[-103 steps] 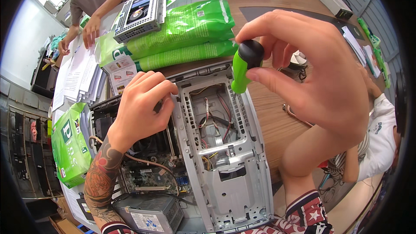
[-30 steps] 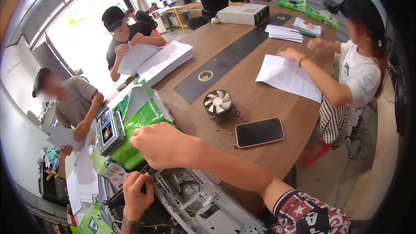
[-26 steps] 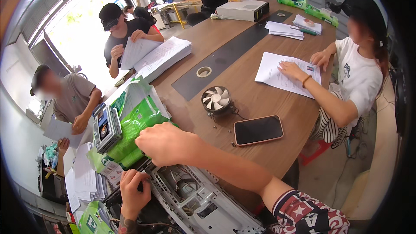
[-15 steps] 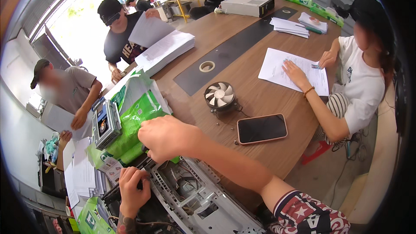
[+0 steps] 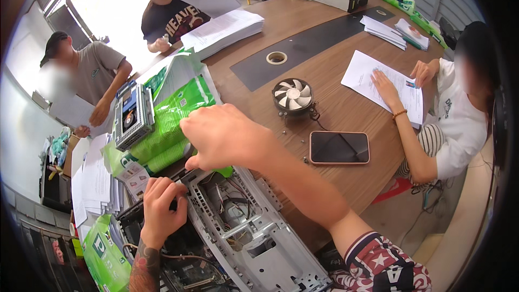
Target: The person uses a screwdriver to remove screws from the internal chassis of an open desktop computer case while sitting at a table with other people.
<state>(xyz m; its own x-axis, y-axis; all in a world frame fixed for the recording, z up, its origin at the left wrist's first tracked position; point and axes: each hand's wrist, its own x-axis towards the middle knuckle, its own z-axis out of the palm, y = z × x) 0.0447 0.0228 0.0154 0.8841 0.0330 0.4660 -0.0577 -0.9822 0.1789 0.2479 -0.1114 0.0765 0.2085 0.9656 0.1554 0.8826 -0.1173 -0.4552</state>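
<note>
Gripping green screwdriver [image 5: 225,172], right hand [image 5: 223,135] over slotted silver computer case [image 5: 277,249], left hand [image 5: 164,211] curled, hold unclear

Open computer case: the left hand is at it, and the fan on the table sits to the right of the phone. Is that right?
No: the head view shows the fan to the left of the phone, not the right. The left hand is indeed at the open computer case.
</note>
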